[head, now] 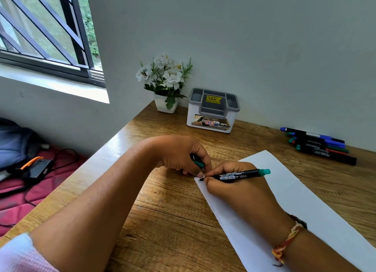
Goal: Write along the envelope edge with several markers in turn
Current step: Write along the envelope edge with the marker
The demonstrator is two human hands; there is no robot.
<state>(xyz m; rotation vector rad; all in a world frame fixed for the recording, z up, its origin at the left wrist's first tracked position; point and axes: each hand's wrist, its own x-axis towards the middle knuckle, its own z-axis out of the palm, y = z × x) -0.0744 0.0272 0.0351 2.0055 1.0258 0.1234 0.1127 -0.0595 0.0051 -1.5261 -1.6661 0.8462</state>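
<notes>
My right hand [230, 188] grips the marker [240, 174], tip on the envelope [295, 200] corner, edge running back toward me; my left hand [181, 153] holds the cap [198, 164].

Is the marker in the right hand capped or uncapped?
Uncapped: the marker has its bare tip on the envelope corner, and the left hand holds a teal cap.

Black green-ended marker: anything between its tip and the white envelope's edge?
Nothing visible. The right hand holds the black green-ended marker, tip on the white paper envelope's corner; the left hand presses beside it.
</notes>
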